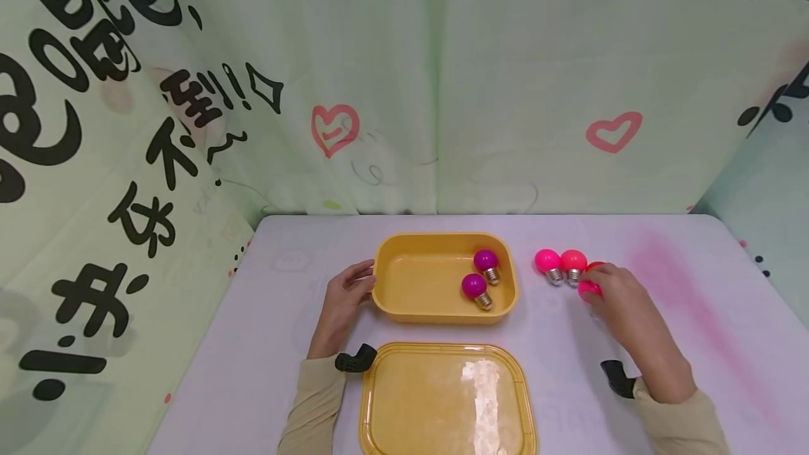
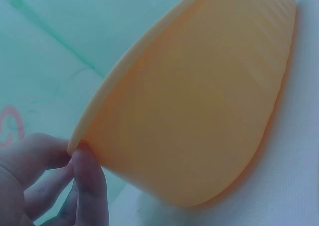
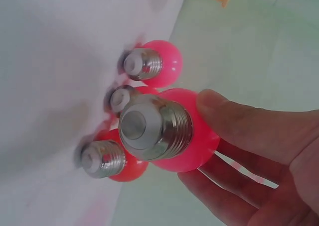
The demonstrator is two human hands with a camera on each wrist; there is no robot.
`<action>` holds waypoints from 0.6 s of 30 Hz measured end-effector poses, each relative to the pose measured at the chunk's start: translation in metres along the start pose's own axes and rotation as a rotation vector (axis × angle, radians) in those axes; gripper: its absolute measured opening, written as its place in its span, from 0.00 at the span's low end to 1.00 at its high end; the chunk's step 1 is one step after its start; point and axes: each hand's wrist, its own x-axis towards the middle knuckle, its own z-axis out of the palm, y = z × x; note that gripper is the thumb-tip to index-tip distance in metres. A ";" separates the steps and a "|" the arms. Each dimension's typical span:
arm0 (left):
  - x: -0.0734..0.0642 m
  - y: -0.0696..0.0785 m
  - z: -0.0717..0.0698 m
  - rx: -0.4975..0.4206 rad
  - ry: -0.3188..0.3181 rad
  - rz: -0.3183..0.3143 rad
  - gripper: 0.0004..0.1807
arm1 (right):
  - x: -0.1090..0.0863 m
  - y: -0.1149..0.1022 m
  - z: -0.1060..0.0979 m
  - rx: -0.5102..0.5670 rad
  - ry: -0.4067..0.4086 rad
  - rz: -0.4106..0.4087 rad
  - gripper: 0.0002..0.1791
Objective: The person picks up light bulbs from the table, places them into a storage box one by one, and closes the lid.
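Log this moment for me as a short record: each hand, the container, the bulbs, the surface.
Left hand: pinches the rim of the yellow, round-cornered, plastic-looking bin
Right hand: holds a pink round bulb with a silver metal base
Inside bin: two purple round bulbs with silver metal bases, toward its right side
Loose bulbs: three pink-to-red round bulbs with silver metal bases, side by side, right of the bin
Nearer the person: flat, glossy yellow tray
Surface: pale, flat tabletop
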 end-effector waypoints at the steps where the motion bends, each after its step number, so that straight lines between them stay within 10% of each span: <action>1: 0.000 0.000 0.000 0.000 -0.002 0.003 0.20 | 0.002 -0.002 0.000 0.002 0.003 -0.007 0.17; 18: -0.001 0.001 0.000 0.005 0.005 -0.002 0.20 | 0.018 -0.048 -0.004 0.050 -0.050 -0.012 0.16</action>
